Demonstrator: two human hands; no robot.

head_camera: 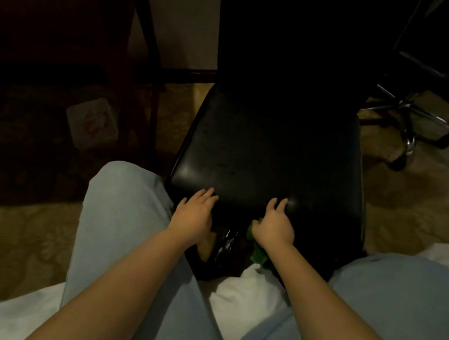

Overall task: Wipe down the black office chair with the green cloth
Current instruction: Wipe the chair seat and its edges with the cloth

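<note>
The black office chair (271, 154) stands right in front of me, its shiny seat facing my knees and its tall back in shadow. My left hand (194, 215) rests on the seat's front edge with its fingers straight. My right hand (274, 226) lies on the same edge, further right, fingers stretched over the seat. The green cloth (258, 253) hangs beneath the right hand and wrist against the seat's front; only a small crumpled part shows. Whether the thumb pins it is hidden.
A dark wooden desk (47, 27) fills the left side, with a white floor socket plate (92, 122) below it. A second swivel chair with a chrome star base (409, 118) stands at the back right. White bedding (247, 303) lies under my legs.
</note>
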